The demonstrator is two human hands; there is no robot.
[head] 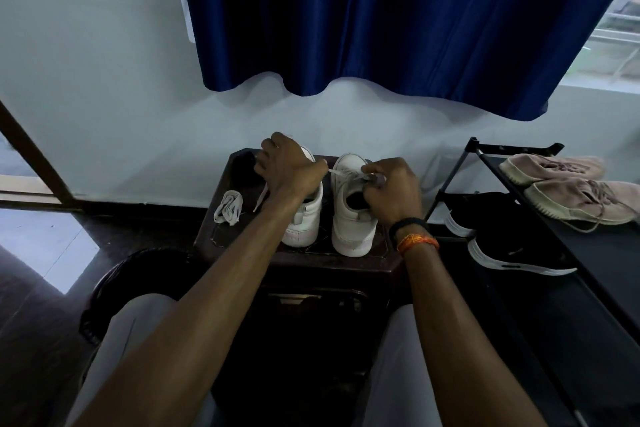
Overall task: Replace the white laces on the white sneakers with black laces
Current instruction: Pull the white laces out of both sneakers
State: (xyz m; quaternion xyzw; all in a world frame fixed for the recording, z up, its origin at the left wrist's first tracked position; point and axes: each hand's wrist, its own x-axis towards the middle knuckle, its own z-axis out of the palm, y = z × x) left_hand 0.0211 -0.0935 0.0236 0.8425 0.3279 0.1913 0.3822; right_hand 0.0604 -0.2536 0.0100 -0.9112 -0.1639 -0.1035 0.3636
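Observation:
Two white sneakers stand side by side on a small dark table [221,239], heels toward me. My left hand [287,166] hovers over the left sneaker [304,218] and grips a white lace [334,173] that runs across to the right sneaker [353,215]. My right hand [391,191] sits at the right sneaker's tongue and pinches the same lace near the eyelets. Another end of white lace [260,198] hangs down under my left hand. A removed white lace [228,207] lies bundled at the table's left. A dark shape [244,163] at the back left may be black laces.
A black shoe rack [485,149] stands to the right with beige sneakers [568,184] on top and black sneakers [512,246] below. A dark bin [114,274] sits on the floor at the left. A blue curtain [381,17] hangs on the wall behind.

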